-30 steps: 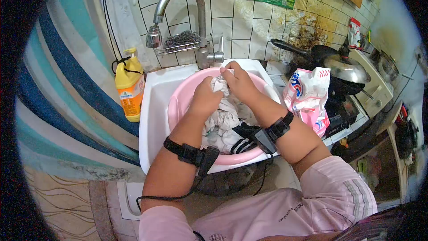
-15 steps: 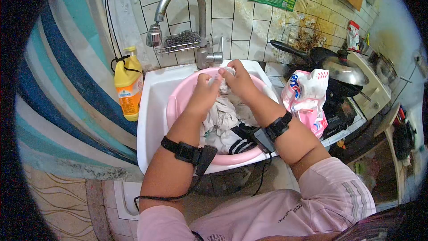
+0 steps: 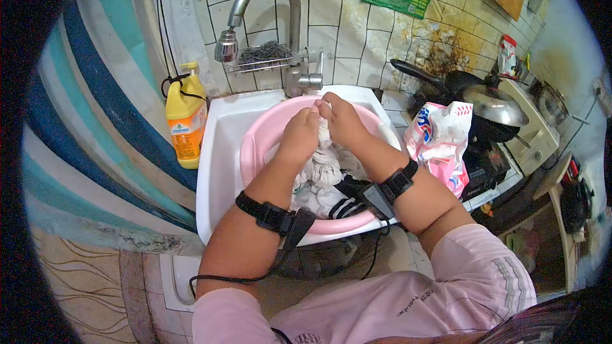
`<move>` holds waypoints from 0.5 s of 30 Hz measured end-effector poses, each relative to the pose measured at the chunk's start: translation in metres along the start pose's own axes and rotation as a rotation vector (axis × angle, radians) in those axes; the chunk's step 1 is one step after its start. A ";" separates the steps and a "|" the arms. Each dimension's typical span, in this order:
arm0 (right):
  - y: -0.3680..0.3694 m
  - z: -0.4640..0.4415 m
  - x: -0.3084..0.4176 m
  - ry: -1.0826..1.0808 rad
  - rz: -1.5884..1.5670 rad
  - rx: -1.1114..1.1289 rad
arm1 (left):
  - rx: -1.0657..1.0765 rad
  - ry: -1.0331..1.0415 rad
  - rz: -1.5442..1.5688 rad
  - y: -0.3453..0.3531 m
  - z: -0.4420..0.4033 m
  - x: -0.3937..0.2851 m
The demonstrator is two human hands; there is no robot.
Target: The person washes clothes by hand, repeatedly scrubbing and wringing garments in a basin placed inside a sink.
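My left hand (image 3: 302, 132) and my right hand (image 3: 342, 121) are side by side over the far half of a pink basin (image 3: 258, 129). Both are closed on a white garment (image 3: 323, 165), whose bunched fabric hangs down between them into the basin. What kind of garment it is cannot be made out. Dark cloth with white stripes (image 3: 344, 206) lies at the basin's near side, partly behind the band on my right forearm. The basin sits inside a white sink (image 3: 217, 153).
A faucet (image 3: 298, 32) arches behind the basin, beside a wire rack with a scouring pad (image 3: 264, 53). To the left stands a yellow jug (image 3: 186, 118). On the right are a pink-and-white detergent bag (image 3: 440, 130), a lidded pan (image 3: 494, 105) and a stove.
My hands have drawn closer together and the fingers have closed tighter on the white garment. The camera view has shifted slightly.
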State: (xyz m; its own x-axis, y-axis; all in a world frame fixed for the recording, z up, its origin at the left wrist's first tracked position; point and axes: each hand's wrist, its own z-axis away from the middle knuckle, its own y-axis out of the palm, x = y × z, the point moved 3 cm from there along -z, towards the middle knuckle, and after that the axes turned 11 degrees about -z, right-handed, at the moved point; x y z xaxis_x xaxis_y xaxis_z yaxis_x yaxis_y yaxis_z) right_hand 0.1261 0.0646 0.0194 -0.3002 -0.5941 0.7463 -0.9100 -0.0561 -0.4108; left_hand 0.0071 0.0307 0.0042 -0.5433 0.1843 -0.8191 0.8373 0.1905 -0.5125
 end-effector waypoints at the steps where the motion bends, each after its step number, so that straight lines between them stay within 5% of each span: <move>1: 0.000 0.004 0.014 -0.021 -0.012 0.037 | -0.057 0.000 -0.030 -0.002 0.000 0.000; 3: 0.001 0.014 0.040 -0.042 -0.022 0.080 | -0.006 -0.031 0.095 -0.006 0.001 0.003; 5: 0.006 0.024 0.065 -0.307 -0.072 0.204 | 0.039 -0.065 0.221 -0.005 0.000 0.008; 7: 0.006 0.019 0.058 -0.285 -0.056 0.206 | 0.008 -0.058 0.237 -0.001 -0.004 0.013; 10: 0.004 -0.002 0.014 0.088 -0.004 0.113 | -0.022 -0.049 0.133 -0.001 -0.004 0.006; 15: 0.006 0.014 0.033 -0.085 0.086 0.085 | -0.052 -0.044 0.086 -0.001 -0.013 0.022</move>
State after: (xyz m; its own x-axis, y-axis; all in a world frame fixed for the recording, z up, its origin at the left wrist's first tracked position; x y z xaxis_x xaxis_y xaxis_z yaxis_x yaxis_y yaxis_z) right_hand 0.1146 0.0338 0.0340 -0.3479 -0.6653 0.6606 -0.8530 -0.0677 -0.5174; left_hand -0.0061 0.0468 -0.0099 -0.4657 0.1599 -0.8703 0.8756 0.2257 -0.4271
